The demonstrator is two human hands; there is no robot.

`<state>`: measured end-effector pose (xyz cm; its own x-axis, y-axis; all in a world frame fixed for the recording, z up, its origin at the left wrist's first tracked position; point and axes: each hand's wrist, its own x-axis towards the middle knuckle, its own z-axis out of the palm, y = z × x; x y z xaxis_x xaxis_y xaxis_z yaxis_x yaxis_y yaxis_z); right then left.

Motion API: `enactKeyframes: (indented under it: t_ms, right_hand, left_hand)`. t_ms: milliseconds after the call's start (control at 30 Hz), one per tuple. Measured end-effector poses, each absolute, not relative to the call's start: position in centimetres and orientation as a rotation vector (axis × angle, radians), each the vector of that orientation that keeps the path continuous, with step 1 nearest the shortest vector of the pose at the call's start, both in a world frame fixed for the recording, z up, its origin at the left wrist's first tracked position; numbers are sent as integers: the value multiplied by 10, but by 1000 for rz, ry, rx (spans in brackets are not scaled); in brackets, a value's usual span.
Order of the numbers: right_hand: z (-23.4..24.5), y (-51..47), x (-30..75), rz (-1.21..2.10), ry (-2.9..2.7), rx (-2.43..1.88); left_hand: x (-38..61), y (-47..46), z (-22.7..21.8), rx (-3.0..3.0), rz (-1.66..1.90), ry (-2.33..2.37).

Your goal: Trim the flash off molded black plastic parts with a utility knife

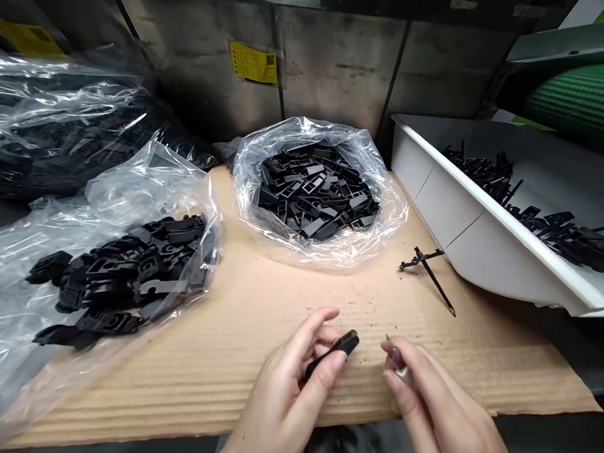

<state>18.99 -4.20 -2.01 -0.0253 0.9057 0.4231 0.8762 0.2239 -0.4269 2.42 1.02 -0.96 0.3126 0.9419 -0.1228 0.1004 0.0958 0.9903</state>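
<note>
While the left hand (289, 387) pinches a black part (344, 345) above cardboard (279, 287) and the right hand (437, 397) pinches a pointed tool (396, 357), a branched black piece (434, 279) lies ahead, beside the white bin (445, 193).

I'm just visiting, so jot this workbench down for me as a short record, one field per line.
Left hand: holds a black part
Right hand: pinches a small pointed tool, apart from the part
Surface: cardboard
Left side: clear bag, black pieces
Centre back: open clear bag, black pieces inside
Right side: pale bin, dark pieces inside
Loose: branched black piece near the bin
</note>
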Motion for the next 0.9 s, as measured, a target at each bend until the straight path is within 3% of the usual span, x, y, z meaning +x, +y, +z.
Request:
enactKeyframes:
  t_ms: [267,533,900]
  right_hand:
    - [-26,-40,181,270,-1837,-1608]
    - [-25,-39,177,95,-1944,-1612]
    - [-27,-34,183,106,-2032,-1555]
  left_hand:
    - [20,16,-9,1692,892,1004]
    - [21,12,-20,2062,1145,1038]
    - [22,13,-20,2197,1094,1018]
